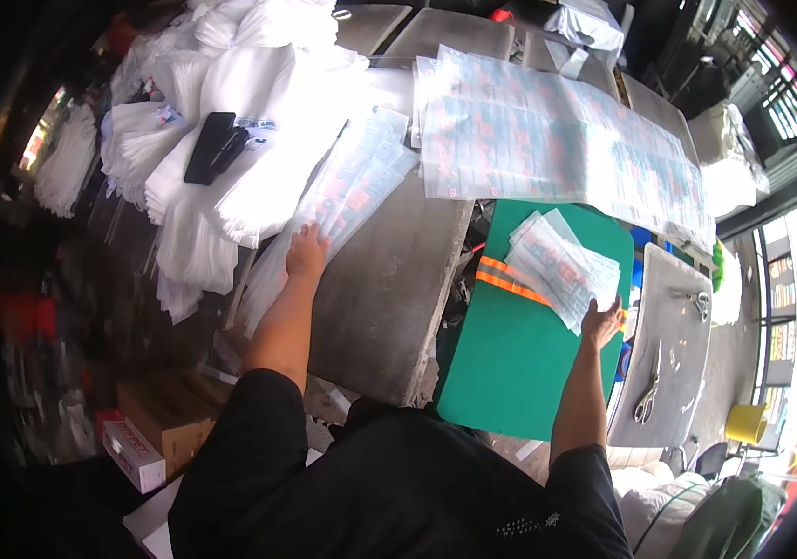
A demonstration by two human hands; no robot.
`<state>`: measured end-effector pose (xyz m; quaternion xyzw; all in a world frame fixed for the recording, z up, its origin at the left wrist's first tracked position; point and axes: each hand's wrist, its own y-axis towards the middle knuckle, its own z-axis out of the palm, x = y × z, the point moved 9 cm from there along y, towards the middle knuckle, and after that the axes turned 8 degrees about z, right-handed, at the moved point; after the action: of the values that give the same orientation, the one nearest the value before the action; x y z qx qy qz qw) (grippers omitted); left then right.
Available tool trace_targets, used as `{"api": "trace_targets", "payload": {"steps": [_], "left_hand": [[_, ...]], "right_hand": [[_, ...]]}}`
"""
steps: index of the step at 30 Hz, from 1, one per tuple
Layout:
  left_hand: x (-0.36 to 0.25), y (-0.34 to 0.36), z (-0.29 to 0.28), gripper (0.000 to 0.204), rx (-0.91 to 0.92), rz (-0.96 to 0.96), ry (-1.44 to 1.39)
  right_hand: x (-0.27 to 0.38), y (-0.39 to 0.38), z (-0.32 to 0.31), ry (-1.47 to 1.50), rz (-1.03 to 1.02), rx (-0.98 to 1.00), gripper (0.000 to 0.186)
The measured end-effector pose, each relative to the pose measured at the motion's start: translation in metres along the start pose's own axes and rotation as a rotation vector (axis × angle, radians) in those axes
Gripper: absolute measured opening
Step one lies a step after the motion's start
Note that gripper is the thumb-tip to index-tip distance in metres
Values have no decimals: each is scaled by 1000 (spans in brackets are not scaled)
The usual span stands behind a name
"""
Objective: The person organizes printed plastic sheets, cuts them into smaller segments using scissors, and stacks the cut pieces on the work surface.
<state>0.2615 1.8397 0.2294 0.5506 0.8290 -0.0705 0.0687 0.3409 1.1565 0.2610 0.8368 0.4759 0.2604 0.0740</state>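
Note:
My left hand [307, 252] reaches to the left-hand pile of long, clear plastic bags [356, 182] with red and blue print. Its fingers are bent and pressed together on the bags' near part. My right hand [601, 323] is at the near right corner of a fanned stack of printed plastic bags [555, 264], thumb and fingers apart, touching the edge. That stack lies on a green board [510, 373] with an orange and silver reflective band [513, 279]. A wide printed plastic sheet [547, 130] spreads beyond the board.
White plastic bundles [249, 84] heap up at the far left, with a black phone [209, 147] on top. Scissors [647, 396] and a second pair [699, 303] lie on the right grey table [673, 345]. Cardboard boxes [170, 410] stand at the lower left.

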Motion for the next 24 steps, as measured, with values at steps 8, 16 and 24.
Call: {"api": "trace_targets", "payload": {"steps": [8,16,24], "left_hand": [[-73,-20,-75,10,-436,245,3],[-356,-172,-61,10,297,1314,-197],[-418,-221,-48,21,866,1143,-161]], "right_hand": [[78,-101,-41,320,-38,234,65],[173,-166,-107,241,-1049,595,48],[20,-71,-137,279,-704,1016,26]]}}
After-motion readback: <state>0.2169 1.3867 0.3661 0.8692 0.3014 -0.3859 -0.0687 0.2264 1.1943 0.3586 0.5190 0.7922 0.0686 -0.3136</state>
